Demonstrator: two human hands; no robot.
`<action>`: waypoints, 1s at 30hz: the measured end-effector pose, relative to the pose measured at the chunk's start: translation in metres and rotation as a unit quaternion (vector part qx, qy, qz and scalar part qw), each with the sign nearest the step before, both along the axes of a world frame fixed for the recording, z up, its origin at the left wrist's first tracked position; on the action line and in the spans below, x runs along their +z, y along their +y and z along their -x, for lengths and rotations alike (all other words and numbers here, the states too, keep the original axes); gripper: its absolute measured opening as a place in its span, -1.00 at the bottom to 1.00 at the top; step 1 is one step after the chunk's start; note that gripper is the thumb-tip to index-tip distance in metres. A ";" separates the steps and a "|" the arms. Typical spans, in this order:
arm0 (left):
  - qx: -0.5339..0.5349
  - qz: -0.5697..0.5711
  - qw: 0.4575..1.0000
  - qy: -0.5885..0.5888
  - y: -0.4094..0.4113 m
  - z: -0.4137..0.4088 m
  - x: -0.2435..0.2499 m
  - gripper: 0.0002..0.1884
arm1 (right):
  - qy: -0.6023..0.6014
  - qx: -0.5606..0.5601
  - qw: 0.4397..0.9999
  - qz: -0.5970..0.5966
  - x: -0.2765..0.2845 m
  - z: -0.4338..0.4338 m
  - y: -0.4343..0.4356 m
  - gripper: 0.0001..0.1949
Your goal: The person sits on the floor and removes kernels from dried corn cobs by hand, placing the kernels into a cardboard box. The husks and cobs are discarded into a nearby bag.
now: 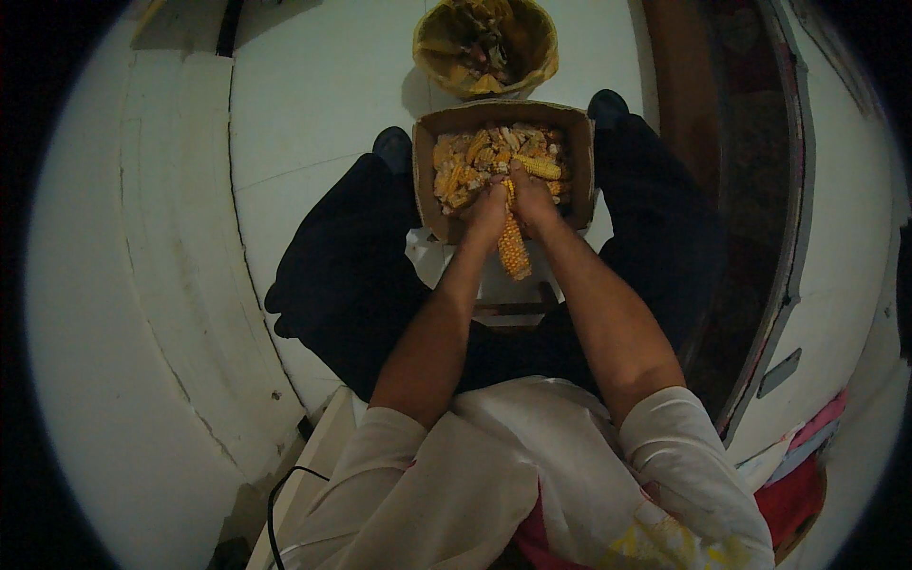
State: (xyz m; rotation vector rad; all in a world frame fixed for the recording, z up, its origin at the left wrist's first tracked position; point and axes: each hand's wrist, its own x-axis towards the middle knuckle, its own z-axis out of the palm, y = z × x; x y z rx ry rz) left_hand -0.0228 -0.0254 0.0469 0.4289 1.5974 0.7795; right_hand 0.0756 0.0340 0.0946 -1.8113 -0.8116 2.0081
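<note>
Between my knees stands an open cardboard box (422, 160) with dried corn cobs (474, 153) and loose bits in it. Over its near side my left hand (487, 211) and my right hand (531, 194) are both closed around one dried ear of corn (514, 249). The ear's orange-yellow lower end hangs out past the box's near edge, towards me; its upper part is mostly hidden by my fingers. Just beyond my right thumb, a yellow ear of corn (538, 167) lies on the heap.
Behind the box is a bin with a yellow liner (427, 50), holding dry husks. My dark-trousered legs flank the box. A black cable (271, 502) runs at the lower left. Folded cloths (791, 495) lie at the lower right, near a dark doorway.
</note>
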 end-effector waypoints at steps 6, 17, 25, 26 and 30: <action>0.017 -0.046 0.998 0.041 -0.003 -0.006 0.000 -0.39 | -0.019 -0.035 0.999 -0.017 -0.029 0.002 -0.003 -0.44; 0.040 0.000 0.997 0.063 -0.006 0.000 -0.026 -0.42 | -0.060 -0.071 0.995 0.037 -0.014 0.010 0.008 -0.41; 0.165 0.024 0.986 -0.003 0.003 -0.010 -0.013 -0.47 | -0.128 0.137 0.963 -0.194 -0.027 0.005 0.001 -0.50; 0.174 0.013 0.984 0.025 0.003 -0.013 -0.009 -0.48 | -0.153 0.158 0.954 -0.205 -0.031 0.004 0.001 -0.51; 0.154 -0.013 0.988 0.017 0.002 -0.011 -0.004 -0.54 | -0.147 0.116 0.954 -0.235 -0.049 0.004 -0.003 -0.55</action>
